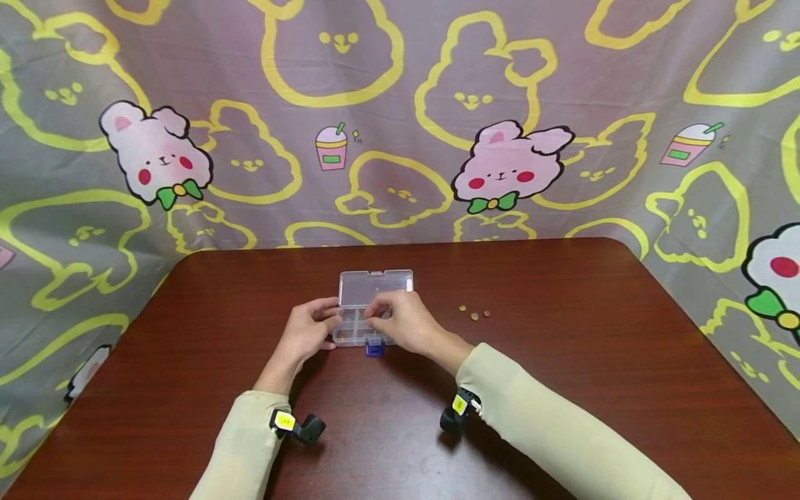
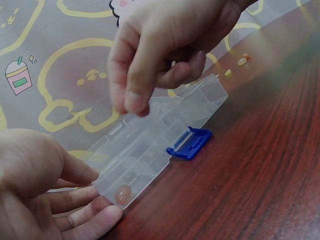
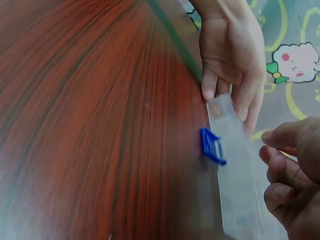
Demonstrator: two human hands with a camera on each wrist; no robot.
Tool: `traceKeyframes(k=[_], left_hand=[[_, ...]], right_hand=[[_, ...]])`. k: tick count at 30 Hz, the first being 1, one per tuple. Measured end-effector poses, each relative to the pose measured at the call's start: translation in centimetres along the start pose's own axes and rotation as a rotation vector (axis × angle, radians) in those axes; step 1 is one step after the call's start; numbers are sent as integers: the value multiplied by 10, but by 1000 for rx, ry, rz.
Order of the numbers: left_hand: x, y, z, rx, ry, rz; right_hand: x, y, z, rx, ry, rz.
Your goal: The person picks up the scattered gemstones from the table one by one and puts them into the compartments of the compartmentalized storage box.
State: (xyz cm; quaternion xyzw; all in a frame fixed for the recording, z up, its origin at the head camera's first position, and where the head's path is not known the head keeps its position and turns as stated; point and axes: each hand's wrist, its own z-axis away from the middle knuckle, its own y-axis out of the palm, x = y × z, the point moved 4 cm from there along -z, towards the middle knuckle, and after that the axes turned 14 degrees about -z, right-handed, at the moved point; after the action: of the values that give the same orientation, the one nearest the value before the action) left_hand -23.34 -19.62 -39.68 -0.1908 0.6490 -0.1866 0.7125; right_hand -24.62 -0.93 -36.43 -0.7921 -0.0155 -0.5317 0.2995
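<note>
A clear plastic compartment box (image 1: 346,334) lies on the table with its lid (image 1: 375,283) raised toward the back. Its blue latch (image 2: 192,145) hangs at the front edge. My left hand (image 1: 307,328) holds the box's left end between thumb and fingers. Above the compartments is my right hand (image 1: 400,321), thumb and forefinger pinched together. A small brownish bead (image 2: 144,111) shows partly at those fingertips, mostly hidden. One round amber-coloured bead (image 2: 123,194) sits in the front left compartment.
Several small amber-coloured beads (image 1: 475,316) lie loose on the brown table (image 1: 550,347) to the right of the box. Behind the table hangs a patterned cloth (image 1: 400,125). Both wrists wear cameras.
</note>
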Motion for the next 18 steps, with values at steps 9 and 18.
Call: traceKeyframes(k=[9,18], left_hand=[[1,0,0,-9,-1,1],[-1,1,1,-6,-11,-6]], right_hand=[[-12,-27,20,-54,7,-26],[-28,-62,43,-103,74,7]])
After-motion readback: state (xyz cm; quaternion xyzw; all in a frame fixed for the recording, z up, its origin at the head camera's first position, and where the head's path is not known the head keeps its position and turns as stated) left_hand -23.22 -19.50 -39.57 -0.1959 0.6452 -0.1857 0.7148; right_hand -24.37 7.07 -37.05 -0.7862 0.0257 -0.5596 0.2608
